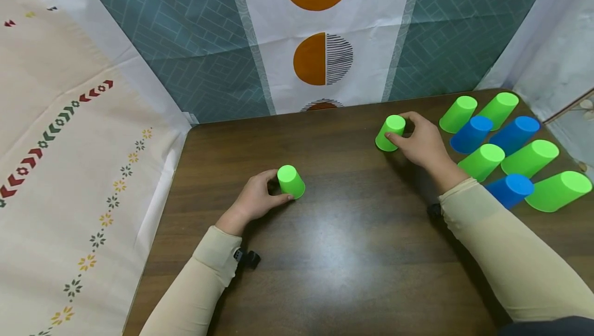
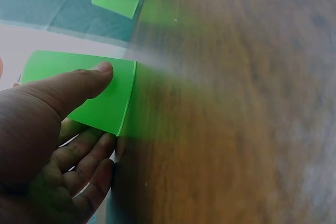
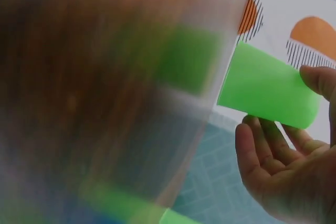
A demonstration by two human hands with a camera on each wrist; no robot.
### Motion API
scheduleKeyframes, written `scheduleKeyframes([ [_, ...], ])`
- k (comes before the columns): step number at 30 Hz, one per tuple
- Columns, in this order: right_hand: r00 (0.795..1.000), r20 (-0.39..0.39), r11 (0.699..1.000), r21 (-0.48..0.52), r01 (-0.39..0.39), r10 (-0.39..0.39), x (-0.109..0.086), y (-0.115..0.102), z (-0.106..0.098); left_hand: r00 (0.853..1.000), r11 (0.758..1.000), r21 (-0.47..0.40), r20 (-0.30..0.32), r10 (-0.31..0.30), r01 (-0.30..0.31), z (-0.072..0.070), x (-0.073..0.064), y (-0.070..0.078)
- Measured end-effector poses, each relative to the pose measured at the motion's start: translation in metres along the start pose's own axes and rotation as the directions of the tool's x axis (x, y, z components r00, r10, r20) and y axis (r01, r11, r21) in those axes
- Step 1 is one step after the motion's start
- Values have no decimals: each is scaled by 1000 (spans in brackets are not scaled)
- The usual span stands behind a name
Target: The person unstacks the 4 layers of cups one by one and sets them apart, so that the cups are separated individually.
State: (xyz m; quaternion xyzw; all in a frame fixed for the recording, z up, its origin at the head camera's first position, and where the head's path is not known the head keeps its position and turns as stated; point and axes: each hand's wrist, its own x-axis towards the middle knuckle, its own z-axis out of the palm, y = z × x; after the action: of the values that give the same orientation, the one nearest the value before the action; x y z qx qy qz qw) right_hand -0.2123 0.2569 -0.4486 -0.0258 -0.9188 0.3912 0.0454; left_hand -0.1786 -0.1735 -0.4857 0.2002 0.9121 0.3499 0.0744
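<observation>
Near the middle of the table, my left hand point(image 1: 255, 199) holds an upside-down green cup point(image 1: 292, 182) between thumb and fingers. The left wrist view shows the thumb lying along the side of this green cup point(image 2: 105, 109), its rim down at the wood. Farther back and to the right, my right hand point(image 1: 421, 141) pinches a second upside-down green cup point(image 1: 390, 134). In the right wrist view the thumb is at the narrow end of that green cup point(image 3: 265, 87), with the fingers along its other side.
Right of my right hand stands a group of upturned cups: several green cups point(image 1: 530, 158) and three blue cups point(image 1: 471, 134). The brown wooden table point(image 1: 325, 253) meets a patterned cloth point(image 1: 209, 63) at its back edge. A cream embroidered cloth point(image 1: 55, 135) hangs on the left.
</observation>
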Motion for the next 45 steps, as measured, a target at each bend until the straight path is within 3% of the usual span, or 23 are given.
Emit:
scheduleKeyframes([
  [6, 993, -70, 995, -13, -96, 95, 7, 11, -13, 1000, 1000, -4, 4, -4, 4, -2, 0, 4],
  [16, 978, -87, 980, -32, -195, 191, 10, 27, -30, 1000, 1000, 2, 6, -6, 6, -1, 1, 3],
  [29, 975, -64, 972, -90, -218, 213, 11, 31, -33, 1000, 1000, 13, 1, -1, 1, -1, 1, 3],
  [45, 978, -71, 975, -91, -205, 199, 5, 31, -34, 1000, 1000, -15, 7, -8, 8, 0, -1, 3],
])
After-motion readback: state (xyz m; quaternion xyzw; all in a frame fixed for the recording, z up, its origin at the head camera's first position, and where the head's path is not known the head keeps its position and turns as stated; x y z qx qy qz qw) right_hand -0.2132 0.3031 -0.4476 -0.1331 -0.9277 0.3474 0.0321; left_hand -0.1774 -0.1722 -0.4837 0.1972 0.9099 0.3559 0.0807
